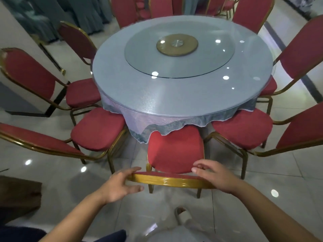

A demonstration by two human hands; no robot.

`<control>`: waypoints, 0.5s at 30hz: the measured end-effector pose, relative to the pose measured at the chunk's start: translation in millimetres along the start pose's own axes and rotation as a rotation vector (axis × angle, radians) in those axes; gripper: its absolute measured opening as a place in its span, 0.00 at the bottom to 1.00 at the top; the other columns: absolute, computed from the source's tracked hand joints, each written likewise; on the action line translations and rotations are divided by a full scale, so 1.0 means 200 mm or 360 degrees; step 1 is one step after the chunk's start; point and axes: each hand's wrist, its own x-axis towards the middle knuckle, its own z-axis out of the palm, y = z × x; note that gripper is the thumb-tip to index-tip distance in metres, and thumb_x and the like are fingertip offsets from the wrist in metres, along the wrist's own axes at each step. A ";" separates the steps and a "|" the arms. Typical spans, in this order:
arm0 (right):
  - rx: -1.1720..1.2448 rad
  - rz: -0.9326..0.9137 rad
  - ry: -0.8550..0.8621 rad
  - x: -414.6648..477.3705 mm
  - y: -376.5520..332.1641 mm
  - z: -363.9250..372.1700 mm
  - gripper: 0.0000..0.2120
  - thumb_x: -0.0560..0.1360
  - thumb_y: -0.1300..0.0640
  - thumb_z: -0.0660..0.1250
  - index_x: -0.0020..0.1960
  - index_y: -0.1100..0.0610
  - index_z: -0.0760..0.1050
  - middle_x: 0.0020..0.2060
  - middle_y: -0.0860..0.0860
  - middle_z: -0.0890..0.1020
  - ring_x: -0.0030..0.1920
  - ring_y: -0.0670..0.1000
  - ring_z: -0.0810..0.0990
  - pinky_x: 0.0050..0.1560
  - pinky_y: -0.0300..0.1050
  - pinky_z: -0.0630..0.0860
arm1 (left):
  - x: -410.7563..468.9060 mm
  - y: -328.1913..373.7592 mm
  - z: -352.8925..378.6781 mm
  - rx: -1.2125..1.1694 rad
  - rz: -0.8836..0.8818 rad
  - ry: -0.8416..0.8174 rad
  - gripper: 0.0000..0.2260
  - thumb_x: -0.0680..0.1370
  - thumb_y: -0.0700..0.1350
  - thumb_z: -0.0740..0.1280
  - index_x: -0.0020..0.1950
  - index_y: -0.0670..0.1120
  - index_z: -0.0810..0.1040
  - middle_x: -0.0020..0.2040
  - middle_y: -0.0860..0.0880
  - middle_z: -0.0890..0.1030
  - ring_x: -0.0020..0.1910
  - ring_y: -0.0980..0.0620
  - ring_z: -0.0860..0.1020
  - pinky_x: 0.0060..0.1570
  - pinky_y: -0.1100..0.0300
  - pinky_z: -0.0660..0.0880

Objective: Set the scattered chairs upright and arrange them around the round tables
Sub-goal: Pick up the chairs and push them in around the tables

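Observation:
A red-cushioned chair with a gold frame (175, 152) stands upright right in front of me, its seat partly tucked under the round table (181, 95). My left hand (122, 185) is at the left end of the chair's top rail, thumb above and straight fingers below it, loosely straddling the rail. My right hand (215, 175) lies over the right end of the rail with relaxed, spread fingers. Matching chairs stand upright around the table, one to the left (97, 128) and one to the right (244, 128).
A glass turntable (180, 53) sits on the table's grey-blue cloth. More red chairs ring the far side (253, 13). A white pillar base (26, 102) stands at the left, a dark wooden piece (19, 194) lies lower left, and my slipper (182, 215) is on the glossy tiled floor.

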 end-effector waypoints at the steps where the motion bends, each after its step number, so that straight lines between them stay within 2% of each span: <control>1: 0.0068 -0.0015 0.0043 0.03 -0.04 0.01 0.14 0.73 0.37 0.69 0.54 0.43 0.81 0.49 0.42 0.83 0.51 0.38 0.80 0.52 0.38 0.76 | -0.03 -0.01 -0.02 -0.0069 -0.0015 0.0034 0.32 0.70 0.62 0.74 0.72 0.60 0.69 0.67 0.57 0.72 0.67 0.58 0.70 0.69 0.60 0.65; 3: 0.0159 -0.0071 0.0073 0.12 -0.13 0.04 0.10 0.75 0.43 0.71 0.54 0.45 0.81 0.48 0.45 0.84 0.51 0.41 0.81 0.53 0.37 0.77 | -0.07 -0.05 -0.05 -0.0227 -0.0095 0.0162 0.30 0.72 0.64 0.71 0.72 0.61 0.69 0.68 0.59 0.70 0.69 0.60 0.67 0.70 0.61 0.63; 6: 0.0219 -0.0180 0.0036 0.29 -0.25 0.15 0.08 0.75 0.49 0.72 0.53 0.47 0.81 0.49 0.44 0.84 0.53 0.41 0.80 0.56 0.38 0.74 | -0.12 -0.11 -0.11 -0.0202 -0.0232 0.0387 0.23 0.76 0.60 0.69 0.70 0.60 0.71 0.65 0.61 0.73 0.66 0.61 0.70 0.65 0.65 0.64; 8: 0.0268 -0.0233 -0.0051 0.39 -0.33 0.24 0.06 0.75 0.52 0.72 0.52 0.47 0.82 0.48 0.44 0.84 0.51 0.40 0.80 0.52 0.31 0.72 | -0.16 -0.18 -0.15 -0.0148 -0.0286 0.0474 0.17 0.78 0.55 0.69 0.66 0.61 0.72 0.62 0.60 0.76 0.63 0.60 0.74 0.65 0.63 0.68; 10: 0.0268 -0.0273 -0.0145 0.48 -0.41 0.35 0.06 0.75 0.54 0.72 0.51 0.48 0.82 0.47 0.44 0.84 0.50 0.38 0.80 0.49 0.26 0.70 | -0.20 -0.25 -0.20 -0.0175 -0.0352 0.0563 0.16 0.78 0.52 0.69 0.65 0.62 0.73 0.61 0.59 0.78 0.62 0.60 0.76 0.64 0.59 0.72; 12: 0.0235 -0.0280 -0.0247 0.56 -0.50 0.45 0.07 0.75 0.53 0.72 0.53 0.48 0.82 0.48 0.44 0.84 0.51 0.39 0.80 0.50 0.27 0.71 | -0.25 -0.34 -0.26 -0.0247 -0.0426 0.0661 0.16 0.79 0.52 0.69 0.66 0.62 0.72 0.64 0.60 0.76 0.63 0.61 0.73 0.64 0.62 0.69; 15: 0.0188 -0.0298 -0.0373 0.68 -0.64 0.61 0.07 0.75 0.52 0.72 0.53 0.46 0.81 0.49 0.42 0.84 0.51 0.38 0.80 0.54 0.34 0.72 | -0.33 -0.51 -0.36 -0.0372 -0.0478 0.0786 0.18 0.79 0.54 0.68 0.67 0.64 0.70 0.67 0.61 0.71 0.67 0.62 0.68 0.64 0.63 0.63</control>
